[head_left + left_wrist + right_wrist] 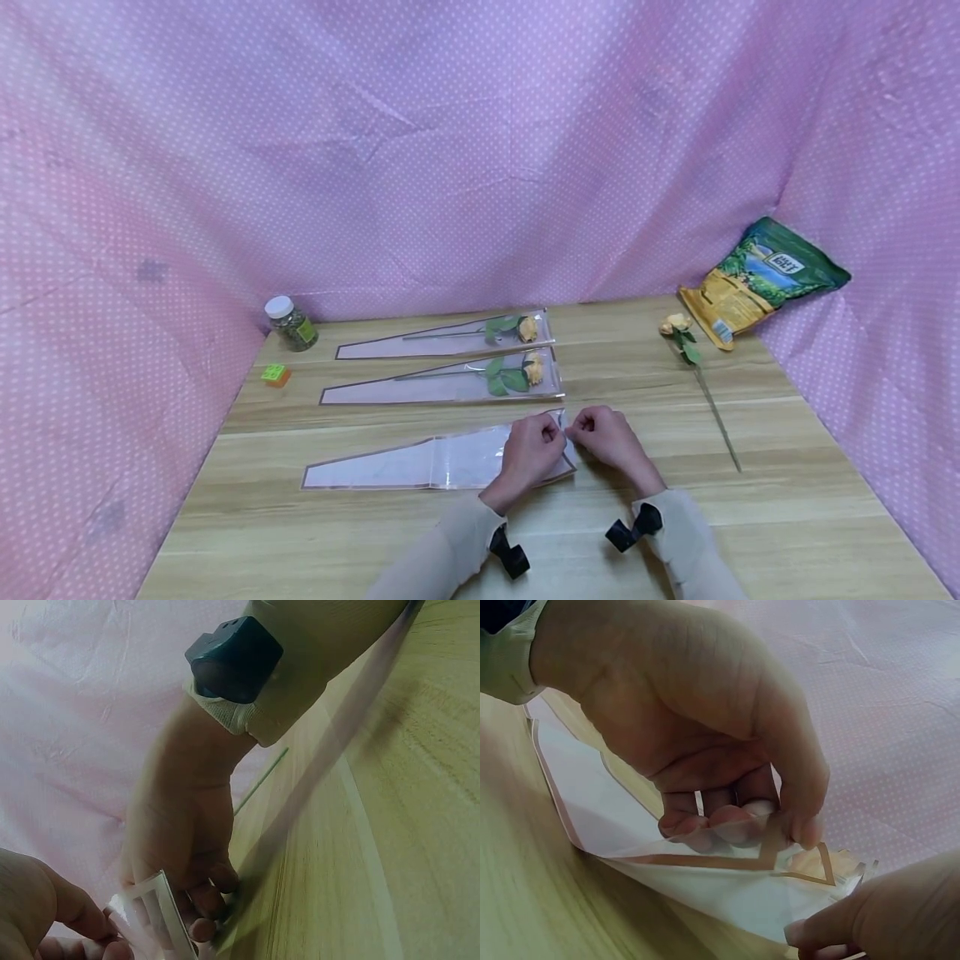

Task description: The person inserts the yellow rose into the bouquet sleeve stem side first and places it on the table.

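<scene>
A tapered clear flower sleeve (367,469) with a brown border lies nearest me on the wooden table, its wide end to the right. My left hand (531,450) pinches that wide end, which is lifted and bent in the right wrist view. From the other side my right hand (611,437) pinches the edge between thumb and fingers. The two layers stand apart at the mouth in the right wrist view. Behind it lie two more sleeves, the middle one (367,393) and the far one (375,350), each containing a peach rose. A loose peach rose (691,353) lies to the right.
A green and yellow bag (772,271) leans against the pink dotted cloth (480,167) at the back right. At the back left stand a white-capped jar (292,327) and a small orange and green block (276,375). The wooden table (247,525) extends around them.
</scene>
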`<state>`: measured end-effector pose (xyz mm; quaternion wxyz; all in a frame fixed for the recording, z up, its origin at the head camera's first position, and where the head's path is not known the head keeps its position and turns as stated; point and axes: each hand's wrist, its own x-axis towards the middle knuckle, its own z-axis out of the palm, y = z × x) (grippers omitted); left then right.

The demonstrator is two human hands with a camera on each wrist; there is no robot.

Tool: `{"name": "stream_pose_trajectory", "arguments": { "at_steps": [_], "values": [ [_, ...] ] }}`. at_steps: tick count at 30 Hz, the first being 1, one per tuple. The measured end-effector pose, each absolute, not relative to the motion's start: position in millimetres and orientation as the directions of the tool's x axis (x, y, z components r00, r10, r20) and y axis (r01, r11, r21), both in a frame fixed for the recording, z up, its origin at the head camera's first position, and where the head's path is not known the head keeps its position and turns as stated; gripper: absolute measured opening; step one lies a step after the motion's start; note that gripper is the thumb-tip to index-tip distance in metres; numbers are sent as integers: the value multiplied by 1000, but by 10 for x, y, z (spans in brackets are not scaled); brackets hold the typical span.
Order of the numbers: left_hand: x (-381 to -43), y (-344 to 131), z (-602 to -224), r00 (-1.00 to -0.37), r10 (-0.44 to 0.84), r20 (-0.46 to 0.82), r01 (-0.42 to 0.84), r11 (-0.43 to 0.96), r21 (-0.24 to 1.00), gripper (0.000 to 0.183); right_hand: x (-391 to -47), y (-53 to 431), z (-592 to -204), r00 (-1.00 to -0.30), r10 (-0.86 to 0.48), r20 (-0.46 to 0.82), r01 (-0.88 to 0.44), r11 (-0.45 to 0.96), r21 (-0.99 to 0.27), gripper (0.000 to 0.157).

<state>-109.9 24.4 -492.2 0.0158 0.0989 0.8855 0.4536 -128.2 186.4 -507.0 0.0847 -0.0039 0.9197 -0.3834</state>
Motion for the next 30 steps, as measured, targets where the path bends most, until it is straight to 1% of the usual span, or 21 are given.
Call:
{"name": "stream_pose_trajectory", "arguments": {
  "at_steps": [5, 11, 18, 21, 24, 28, 30],
  "values": [
    [-1110, 246, -4937, -980, 192, 55, 157, 570, 806, 15, -1269, 1883, -5056, -982, -98, -162, 55, 672, -739, 12],
    [-1123, 249, -4967, -979, 195, 56, 159, 570, 806, 17, -1267, 1956, -5007, -978, -144, -148, 35, 592, -805, 13],
    [-1117, 259, -4954, -981, 186, 65, 161, 570, 806, 19, -1308, 2178, -4913, -985, -107, -137, 52, 574, -817, 19],
    [-1110, 257, -4947, -981, 184, 60, 155, 562, 812, 19, -1316, 2369, -4859, -994, -57, -92, 40, 599, -799, 23],
    [-1109, 257, -4942, -981, 185, 58, 154, 558, 815, 19, -1289, 2601, -4807, -999, 45, -4, 33, 656, -754, 26],
    [-1108, 257, -4944, -980, 185, 66, 160, 560, 813, 19, -1226, 2888, -4762, -968, 223, 119, 77, 709, -701, 26],
    [-1107, 255, -4943, -980, 186, 69, 163, 559, 813, 18, -1200, 2997, -4750, -943, 305, 134, 126, 699, -704, 26]
  ]
}}
